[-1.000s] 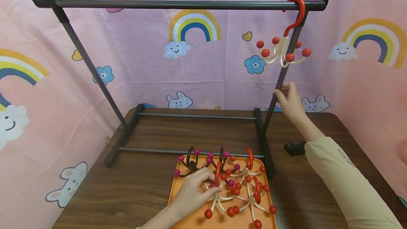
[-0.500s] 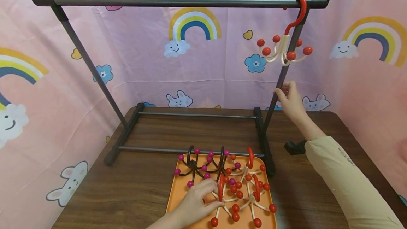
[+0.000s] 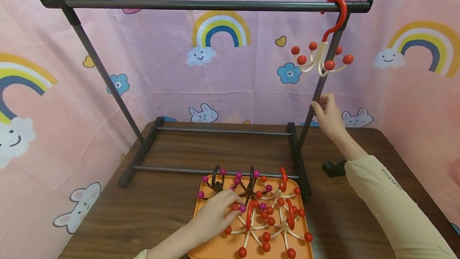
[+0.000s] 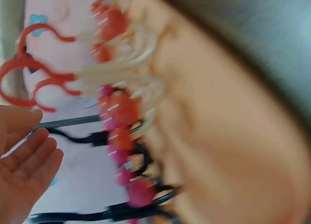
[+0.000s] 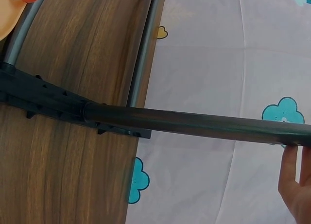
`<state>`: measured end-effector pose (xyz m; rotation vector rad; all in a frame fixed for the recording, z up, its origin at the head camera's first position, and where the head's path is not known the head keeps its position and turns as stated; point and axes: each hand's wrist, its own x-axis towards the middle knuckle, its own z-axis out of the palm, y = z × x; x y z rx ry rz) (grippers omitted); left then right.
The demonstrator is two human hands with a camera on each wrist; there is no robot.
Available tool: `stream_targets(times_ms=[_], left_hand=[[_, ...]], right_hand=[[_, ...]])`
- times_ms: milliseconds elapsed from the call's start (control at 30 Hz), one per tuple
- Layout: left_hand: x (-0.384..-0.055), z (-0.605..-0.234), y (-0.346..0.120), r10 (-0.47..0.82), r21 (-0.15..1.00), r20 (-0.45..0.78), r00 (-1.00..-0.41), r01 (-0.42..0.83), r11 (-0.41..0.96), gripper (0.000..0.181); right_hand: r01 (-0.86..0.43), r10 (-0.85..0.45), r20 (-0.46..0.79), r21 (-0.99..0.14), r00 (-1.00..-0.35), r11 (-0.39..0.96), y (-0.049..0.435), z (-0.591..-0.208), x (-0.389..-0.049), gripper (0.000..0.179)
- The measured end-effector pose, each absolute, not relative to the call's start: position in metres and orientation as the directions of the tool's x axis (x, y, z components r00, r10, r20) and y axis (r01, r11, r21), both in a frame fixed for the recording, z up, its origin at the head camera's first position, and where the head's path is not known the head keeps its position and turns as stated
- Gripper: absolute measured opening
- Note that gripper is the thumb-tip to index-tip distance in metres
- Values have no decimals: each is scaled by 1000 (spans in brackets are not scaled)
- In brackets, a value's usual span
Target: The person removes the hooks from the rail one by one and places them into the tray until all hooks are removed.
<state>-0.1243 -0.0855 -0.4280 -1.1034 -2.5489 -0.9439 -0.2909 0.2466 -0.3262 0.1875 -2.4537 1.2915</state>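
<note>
My left hand (image 3: 217, 213) is over the orange tray (image 3: 203, 247), its fingers loosely bent and holding nothing. Just right of it sits a cream multi-arm hanger (image 3: 248, 221) with a red hook and red ball tips. Two more red-hooked hangers (image 3: 285, 225) stand on the tray's right side. At its far end are black hangers (image 3: 250, 189) with magenta balls, partly behind my left hand. My right hand (image 3: 328, 117) grips the right upright (image 3: 318, 87) of the dark clothes rack, thumb in front. Above it, one red-hooked hanger (image 3: 321, 59) hangs from the top bar (image 3: 201, 5).
The rack's base (image 3: 302, 171) stands on a brown wooden table (image 3: 161, 215), its near crossbar just behind the tray. A black object (image 3: 334, 168) lies beside my right forearm. Pink patterned cloth (image 3: 172, 71) surrounds the table.
My left hand shifted the nearest red-hooked hanger slightly right and toward me, then let go of it and drew back left. My right hand stays on the upright.
</note>
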Motion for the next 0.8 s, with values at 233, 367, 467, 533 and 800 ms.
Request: stream_targets(times_ms=[233, 367, 467, 533, 800], left_hand=[[-143, -376, -82, 554, 562, 381, -740, 661, 497, 16], [-154, -350, -75, 571, 551, 388, -724, 678, 486, 15], [-162, -333, -67, 586, 530, 395, -708, 696, 484, 14], [-167, -325, -60, 603, 509, 392, -695, 710, 487, 13], [-192, -284, -29, 655, 390, 412, -634, 772, 501, 15]], right_hand=[[-290, 41, 384, -759, -922, 583, 246, -327, -290, 36], [-288, 37, 383, -752, -923, 593, 245, -326, -289, 35], [-287, 35, 382, -749, -924, 597, 246, -326, -289, 35], [-286, 34, 381, -747, -924, 599, 247, -326, -288, 36], [-307, 34, 412, -729, -911, 612, 244, -325, -288, 34]])
